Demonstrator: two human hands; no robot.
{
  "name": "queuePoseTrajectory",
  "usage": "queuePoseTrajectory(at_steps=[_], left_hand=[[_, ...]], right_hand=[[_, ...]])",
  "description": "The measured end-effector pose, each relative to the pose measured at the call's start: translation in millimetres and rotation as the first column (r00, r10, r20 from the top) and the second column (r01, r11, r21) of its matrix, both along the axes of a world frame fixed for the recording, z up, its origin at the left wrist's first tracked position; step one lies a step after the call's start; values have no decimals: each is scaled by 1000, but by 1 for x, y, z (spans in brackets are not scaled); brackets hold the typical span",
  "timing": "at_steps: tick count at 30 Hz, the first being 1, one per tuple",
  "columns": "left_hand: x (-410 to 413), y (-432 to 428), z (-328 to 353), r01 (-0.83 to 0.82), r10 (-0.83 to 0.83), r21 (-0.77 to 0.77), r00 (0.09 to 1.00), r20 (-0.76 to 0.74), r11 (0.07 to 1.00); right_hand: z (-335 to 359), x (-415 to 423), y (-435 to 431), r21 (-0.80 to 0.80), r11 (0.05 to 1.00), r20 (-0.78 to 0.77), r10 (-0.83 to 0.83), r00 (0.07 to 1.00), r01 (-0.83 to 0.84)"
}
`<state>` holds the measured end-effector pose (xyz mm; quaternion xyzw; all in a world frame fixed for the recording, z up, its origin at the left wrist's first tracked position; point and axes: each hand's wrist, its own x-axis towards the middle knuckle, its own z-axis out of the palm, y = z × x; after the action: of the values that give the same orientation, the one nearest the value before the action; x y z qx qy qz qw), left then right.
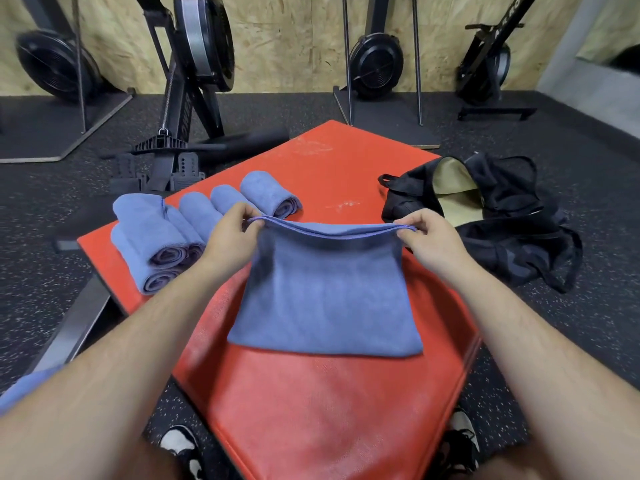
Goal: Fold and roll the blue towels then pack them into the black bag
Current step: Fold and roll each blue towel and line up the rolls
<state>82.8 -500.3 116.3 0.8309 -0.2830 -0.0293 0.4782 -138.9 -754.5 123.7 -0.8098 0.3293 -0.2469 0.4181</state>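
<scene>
Folded blue towel [325, 299] on red surface [329, 410], near edge lying flat, far edge lifted. Left hand [230, 235] pinches far left corner, fingers [246, 212] curled round hem. Right hand [429, 242] pinches far right corner likewise. Rolled blue towels [156, 233] bunched at surface's left. Black bag [502, 244] lies open just beside right edge.

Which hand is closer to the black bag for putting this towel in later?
Probably the right hand. It pinches a corner of the towel right next to the open bag. The left hand pinches the other corner over by the rolled towels, farther from the bag.
</scene>
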Motion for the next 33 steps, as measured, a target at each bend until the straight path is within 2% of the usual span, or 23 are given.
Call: queuePoseTrajectory(at_steps=[5, 11, 18, 27, 30, 33], left_hand=[[-4, 12, 2, 90, -90, -13, 996, 6, 996], [-14, 52, -5, 219, -246, 165, 955, 167, 962], [-43, 97, -22, 361, -404, 239, 900, 164, 901], [-69, 127, -31, 399, -455, 281, 873, 175, 873], [-73, 132, -38, 414, -505, 406, 851, 145, 815], [-73, 133, -42, 363, -516, 527, 839, 175, 768]], right_hand=[[1, -15, 0, -100, 993, -38, 66, 997, -70], [0, -51, 18, -215, 960, -127, 154, 980, -179], [-8, -90, 59, -319, 891, -273, 242, 931, -324], [-18, -121, 87, -283, 895, -320, 251, 914, -345], [-28, -126, 87, -318, 859, -441, 241, 865, -401], [-31, -130, 88, -356, 783, -619, 211, 756, -510]])
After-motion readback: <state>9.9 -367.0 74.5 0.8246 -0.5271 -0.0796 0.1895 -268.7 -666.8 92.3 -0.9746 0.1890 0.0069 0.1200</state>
